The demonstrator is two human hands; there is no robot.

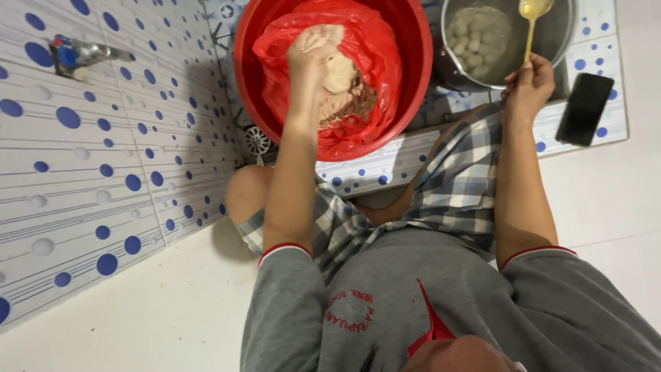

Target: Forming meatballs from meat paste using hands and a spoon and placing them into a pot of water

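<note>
A red basin [406,83] lined with a red plastic bag [375,62] holds pale beige dough [344,86]. My left hand [313,55] is inside the basin, coated in dough and closed around a lump of it. My right hand [529,86] grips the handle of a yellow spoon [531,21], whose bowl hangs over a metal pot [558,48]. In the pot, several pale round balls [478,41] float in cloudy water. I am sitting on the floor with both knees bent toward the basin.
A black phone [584,109] lies on the tiled ledge to the right of the pot. A white wall with blue dots [103,151] runs along the left, with a metal tap [79,54]. A round floor drain [257,140] sits beside the basin.
</note>
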